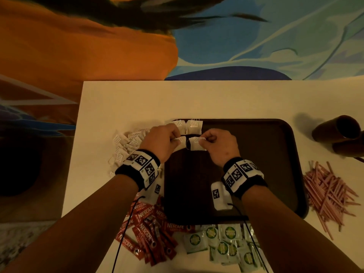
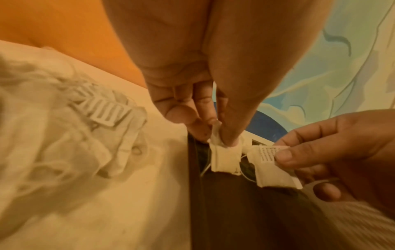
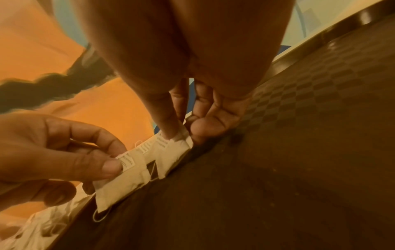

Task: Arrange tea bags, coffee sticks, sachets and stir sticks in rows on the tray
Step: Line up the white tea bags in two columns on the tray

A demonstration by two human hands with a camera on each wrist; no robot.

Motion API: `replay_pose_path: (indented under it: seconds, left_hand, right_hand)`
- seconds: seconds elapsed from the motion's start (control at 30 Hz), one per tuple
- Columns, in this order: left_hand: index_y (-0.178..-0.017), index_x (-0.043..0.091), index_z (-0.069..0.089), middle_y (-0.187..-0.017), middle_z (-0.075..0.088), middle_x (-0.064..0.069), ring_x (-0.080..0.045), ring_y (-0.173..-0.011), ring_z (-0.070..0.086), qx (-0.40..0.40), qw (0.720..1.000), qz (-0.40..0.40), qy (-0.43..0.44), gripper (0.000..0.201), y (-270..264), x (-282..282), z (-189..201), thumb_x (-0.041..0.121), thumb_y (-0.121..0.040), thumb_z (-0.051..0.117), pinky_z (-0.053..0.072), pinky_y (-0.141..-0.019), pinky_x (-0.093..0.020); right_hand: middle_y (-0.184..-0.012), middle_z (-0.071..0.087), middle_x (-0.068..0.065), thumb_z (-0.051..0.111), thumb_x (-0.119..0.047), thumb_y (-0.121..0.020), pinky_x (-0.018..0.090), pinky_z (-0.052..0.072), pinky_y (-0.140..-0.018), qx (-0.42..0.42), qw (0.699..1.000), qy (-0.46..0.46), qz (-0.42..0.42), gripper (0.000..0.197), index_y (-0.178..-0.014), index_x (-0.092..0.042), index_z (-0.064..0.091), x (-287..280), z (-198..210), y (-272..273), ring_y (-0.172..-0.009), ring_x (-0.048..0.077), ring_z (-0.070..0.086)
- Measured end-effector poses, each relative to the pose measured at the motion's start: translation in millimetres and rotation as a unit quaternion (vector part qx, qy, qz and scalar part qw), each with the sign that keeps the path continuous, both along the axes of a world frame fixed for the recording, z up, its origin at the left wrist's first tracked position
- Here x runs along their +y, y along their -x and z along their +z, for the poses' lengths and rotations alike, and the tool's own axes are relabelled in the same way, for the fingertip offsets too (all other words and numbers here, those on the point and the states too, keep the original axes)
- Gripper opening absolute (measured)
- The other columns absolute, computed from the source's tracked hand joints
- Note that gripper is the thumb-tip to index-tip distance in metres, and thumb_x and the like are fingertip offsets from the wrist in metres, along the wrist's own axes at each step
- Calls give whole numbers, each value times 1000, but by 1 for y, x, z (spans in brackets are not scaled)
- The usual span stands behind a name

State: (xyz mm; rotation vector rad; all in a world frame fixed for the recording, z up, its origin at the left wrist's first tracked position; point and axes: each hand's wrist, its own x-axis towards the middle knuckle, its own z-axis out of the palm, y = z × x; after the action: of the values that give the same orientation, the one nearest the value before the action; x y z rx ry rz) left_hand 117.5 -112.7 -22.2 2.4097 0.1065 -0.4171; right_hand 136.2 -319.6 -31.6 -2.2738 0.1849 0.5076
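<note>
A dark brown tray [image 1: 256,154] lies on the white table [image 1: 137,99]. Two tea bags [image 1: 194,127] lie side by side in its far left corner. Just nearer than them, my left hand [image 1: 175,139] pinches the top of a tea bag [image 2: 224,159] between thumb and fingers. My right hand [image 1: 203,139] pinches a second tea bag [image 3: 173,155] by its top and tag. Both bags hang low over the tray, close together, with their strings looping between them. In the right wrist view, my left hand's bag [image 3: 119,186] reaches the tray's left rim.
A loose pile of tea bags [image 1: 126,146] lies left of the tray. Red coffee sticks [image 1: 147,229] and green-and-white sachets [image 1: 226,245] lie along the near edge. Pink stir sticks [image 1: 327,194] are heaped to the right, with brown cups [image 1: 338,133] lying beyond them.
</note>
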Motion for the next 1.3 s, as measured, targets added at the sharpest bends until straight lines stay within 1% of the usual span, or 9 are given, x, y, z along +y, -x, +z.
replay_pose_path:
  seconds: [0.1,0.27,0.37,0.5,0.67,0.8,0.9,1.1,1.3]
  left_hand:
    - [-97,22,68,-96,67,-1,-19,-86,63,-18,1000,5,-2,9,-11,0,-3,19,-89,73,55,-79,-35]
    - [-95,22,71,-97,61,0,-17,-86,60,-37,999,24,0,7,-20,2,-9,21,-89,74,48,-75,-29]
    - [-96,23,70,-97,62,1,-18,-87,61,-33,999,30,-4,10,-22,3,-12,22,-88,75,52,-76,-32]
    - [-100,22,65,-99,59,1,-18,-88,59,-60,998,37,-1,17,-22,2,-14,20,-87,75,53,-77,-35]
    - [-101,23,57,-103,46,5,-20,-90,52,-126,991,35,-24,24,-13,0,-13,21,-86,75,50,-71,-34]
    - [-101,21,64,-105,52,3,-23,-98,54,-121,992,18,-42,20,-5,0,-16,22,-85,77,52,-77,-38]
    - [-104,21,69,-110,56,1,-25,-105,54,-106,993,10,-53,20,-1,-2,-18,22,-86,77,49,-84,-36]
    - [-105,19,71,-115,59,1,-25,-109,55,-99,994,0,-48,19,0,-4,-21,18,-87,76,49,-90,-37]
    - [-105,18,71,-114,59,0,-27,-107,57,-102,994,0,-41,21,-1,-4,-23,15,-85,78,52,-89,-43]
  right_hand:
    - [-87,69,-11,77,-27,-90,12,43,-62,-10,1000,0,-21,7,-96,-26,75,3,-3,-10,-78,0,62]
    - [-83,67,-12,78,-26,-89,14,46,-64,-13,999,-3,-35,8,-96,-25,74,9,-8,-18,-77,1,62]
    - [-85,67,-11,78,-26,-89,19,51,-69,-15,999,4,-45,9,-95,-26,72,12,-11,-21,-78,2,62]
    - [-91,68,-8,77,-28,-89,16,49,-65,-27,998,9,-57,14,-99,-21,71,15,-12,-23,-79,2,61]
    - [-100,65,-3,80,-32,-87,29,58,-75,-62,995,34,-76,25,-105,-19,66,16,-12,-18,-88,11,63]
    - [-99,62,-3,84,-32,-82,31,57,-75,-68,995,52,-54,32,-103,-20,63,18,-10,-10,-87,11,61]
    - [-102,62,-1,85,-32,-81,35,59,-77,-48,996,60,-42,37,-107,-19,61,23,-9,-7,-89,14,62]
    - [-105,62,1,85,-30,-81,40,61,-80,-39,996,58,-61,36,-104,-19,61,29,-10,-6,-93,17,63]
    - [-104,63,2,84,-32,-82,32,56,-73,-39,995,58,-70,35,-103,-17,61,30,-8,-7,-89,16,62]
